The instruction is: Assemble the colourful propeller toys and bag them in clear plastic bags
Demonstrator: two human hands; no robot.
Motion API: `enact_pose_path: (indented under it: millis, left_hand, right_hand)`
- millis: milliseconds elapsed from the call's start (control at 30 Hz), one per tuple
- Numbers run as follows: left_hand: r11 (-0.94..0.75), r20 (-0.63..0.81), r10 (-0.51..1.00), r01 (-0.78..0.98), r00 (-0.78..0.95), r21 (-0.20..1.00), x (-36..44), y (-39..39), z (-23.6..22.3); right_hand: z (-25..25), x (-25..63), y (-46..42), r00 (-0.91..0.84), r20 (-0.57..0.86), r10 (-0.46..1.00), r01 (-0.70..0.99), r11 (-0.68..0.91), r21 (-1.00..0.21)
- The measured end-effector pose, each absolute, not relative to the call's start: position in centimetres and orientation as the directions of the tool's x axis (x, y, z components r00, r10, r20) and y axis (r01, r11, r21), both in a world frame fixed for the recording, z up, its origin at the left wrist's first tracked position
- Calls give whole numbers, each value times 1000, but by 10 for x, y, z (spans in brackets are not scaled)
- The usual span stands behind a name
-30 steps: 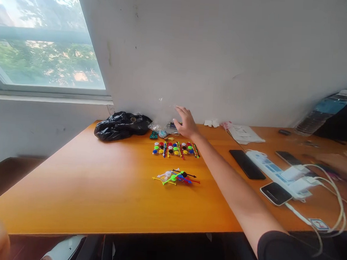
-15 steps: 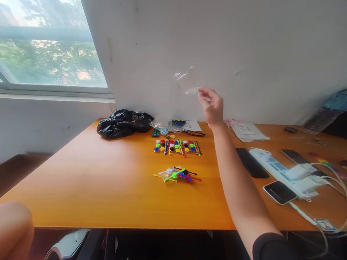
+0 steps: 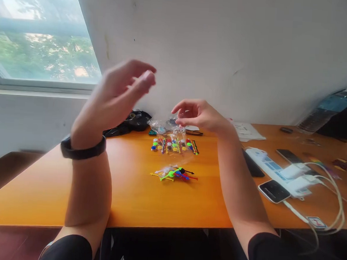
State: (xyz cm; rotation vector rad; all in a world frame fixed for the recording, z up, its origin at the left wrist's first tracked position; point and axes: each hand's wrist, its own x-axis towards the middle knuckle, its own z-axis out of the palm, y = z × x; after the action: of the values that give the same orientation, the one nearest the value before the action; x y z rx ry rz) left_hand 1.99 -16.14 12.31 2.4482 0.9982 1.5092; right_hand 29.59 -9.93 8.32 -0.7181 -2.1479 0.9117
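My right hand [image 3: 203,117] is in the air over the back of the table, its fingers pinching a clear plastic bag [image 3: 179,156]. The see-through bag hangs down in front of the colourful pieces, and its outline is faint. My left hand [image 3: 113,97], wearing a black wristband [image 3: 82,148], is raised on the left with its fingers bent and nothing seen in it; motion blurs it slightly. Below the bag lies a loose pile of coloured arrow-shaped plastic pieces [image 3: 173,173]. Behind it are rows of small coloured round caps and sticks [image 3: 175,145].
A black plastic bag [image 3: 139,118] lies at the back left, partly behind my left hand. On the right are a white power strip [image 3: 265,163] with cables, phones [image 3: 274,191], papers [image 3: 246,131] and a tilted water bottle [image 3: 327,110]. Another person's hand shows at the right edge.
My left hand has come up into view from the lower left. My right hand first lifted the clear bag, then lowered it and moved left, over the coloured pieces.
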Motion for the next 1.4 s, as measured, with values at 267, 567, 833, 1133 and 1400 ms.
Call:
enact_pose_path:
  millis: [267, 567, 833, 1133, 1400]
  left_hand:
    - [-691, 159, 665, 521, 730, 501, 39, -103, 90]
    - [-545, 273, 790, 425, 549, 723, 25, -68, 66]
    - [-505, 165, 803, 507, 573, 699, -2, -56, 56]
    - [-583, 159, 724, 474, 671, 660, 5, -54, 59]
    - [-533, 68, 739, 521, 670, 667, -14, -48, 55]
  right_hand:
    - [75, 293, -95, -615, 394, 683, 243, 639, -730]
    - [31, 300, -53, -657, 145, 739, 234, 383, -894]
    - [36, 321, -47, -586, 117, 802, 311, 356, -881]
    - [35, 319, -47, -702, -35, 712, 387, 339, -858]
    - [47, 329, -54, -629, 163, 760, 325, 448, -833]
